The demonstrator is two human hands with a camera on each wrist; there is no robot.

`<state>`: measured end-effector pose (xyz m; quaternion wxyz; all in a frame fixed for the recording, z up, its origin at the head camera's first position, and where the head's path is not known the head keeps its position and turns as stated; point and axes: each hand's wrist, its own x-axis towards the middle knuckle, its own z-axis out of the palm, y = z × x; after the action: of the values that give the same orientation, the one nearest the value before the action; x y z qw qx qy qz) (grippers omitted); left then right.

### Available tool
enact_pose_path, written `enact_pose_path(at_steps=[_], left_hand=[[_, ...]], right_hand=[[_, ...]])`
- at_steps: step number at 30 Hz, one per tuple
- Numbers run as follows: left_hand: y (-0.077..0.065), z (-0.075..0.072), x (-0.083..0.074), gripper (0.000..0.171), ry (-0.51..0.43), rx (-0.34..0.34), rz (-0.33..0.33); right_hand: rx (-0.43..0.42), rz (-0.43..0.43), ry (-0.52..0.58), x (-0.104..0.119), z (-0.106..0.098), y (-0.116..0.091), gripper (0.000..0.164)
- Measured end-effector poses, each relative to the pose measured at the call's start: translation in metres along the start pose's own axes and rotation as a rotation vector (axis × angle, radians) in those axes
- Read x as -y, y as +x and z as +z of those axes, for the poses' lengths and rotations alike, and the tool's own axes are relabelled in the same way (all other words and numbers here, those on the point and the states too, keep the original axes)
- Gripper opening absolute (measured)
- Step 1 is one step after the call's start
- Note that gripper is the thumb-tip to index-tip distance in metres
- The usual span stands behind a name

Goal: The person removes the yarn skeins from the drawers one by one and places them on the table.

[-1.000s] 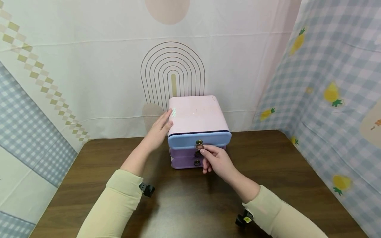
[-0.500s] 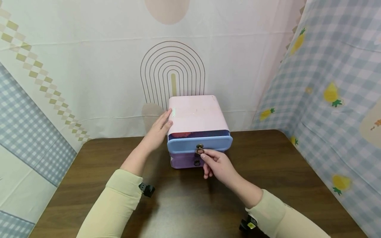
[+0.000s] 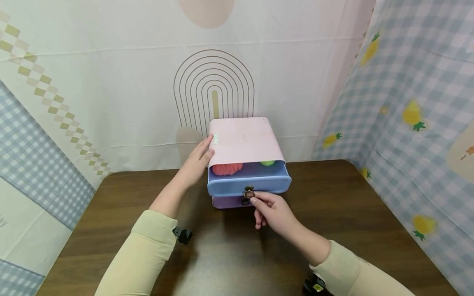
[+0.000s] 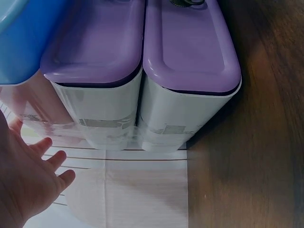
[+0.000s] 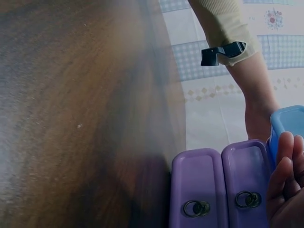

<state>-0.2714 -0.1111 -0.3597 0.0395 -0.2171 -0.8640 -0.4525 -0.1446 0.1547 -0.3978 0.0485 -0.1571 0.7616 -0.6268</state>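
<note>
A small drawer cabinet with a pink top [image 3: 244, 139] stands on the table against the back cloth. Its blue top drawer [image 3: 229, 187] is pulled partway out, showing a fluffy coral-red thing [image 3: 226, 169] at the left and a bit of something green [image 3: 268, 163] at the right. My right hand [image 3: 275, 211] pinches the ring pull [image 3: 249, 194] of that drawer between thumb and forefinger. Against the cabinet's left side rests my left hand [image 3: 194, 164], its fingers extended. Below, two purple drawers [image 4: 97, 42] are closed, each with a ring pull [image 5: 247, 199] on its front.
The dark wooden table [image 3: 222, 255] extends in front of the cabinet and to both sides. A white patterned cloth [image 3: 129, 82] hangs behind, and a blue checked cloth with fruit prints [image 3: 400, 144] hangs at the right.
The blue drawer has slid out toward me, pulled by my right hand on its ring. The red and green things inside have come into view. My left hand has stayed on the cabinet's side.
</note>
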Motion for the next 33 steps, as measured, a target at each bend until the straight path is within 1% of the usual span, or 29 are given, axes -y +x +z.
enact_pose_path(at_steps=[6,10,15,26,33], left_hand=[[0.000,0.001,0.001,0.060,-0.002,-0.002,-0.005],[0.000,0.002,0.002,0.060,-0.002,-0.006,-0.004],[0.000,0.002,0.002,0.060,0.003,-0.009,-0.002],[0.001,0.001,0.001,0.059,0.014,-0.018,0.014],[0.000,0.002,0.000,0.059,0.014,-0.019,0.001]], right_hand=[[0.011,-0.003,-0.026,-0.001,0.000,-0.009,0.028],[0.018,-0.008,-0.037,0.000,0.000,-0.014,0.029],[0.029,-0.021,-0.031,-0.001,0.000,-0.018,0.030],[0.033,-0.018,-0.034,-0.002,-0.002,-0.026,0.029],[0.040,-0.021,-0.035,-0.002,-0.003,-0.031,0.029]])
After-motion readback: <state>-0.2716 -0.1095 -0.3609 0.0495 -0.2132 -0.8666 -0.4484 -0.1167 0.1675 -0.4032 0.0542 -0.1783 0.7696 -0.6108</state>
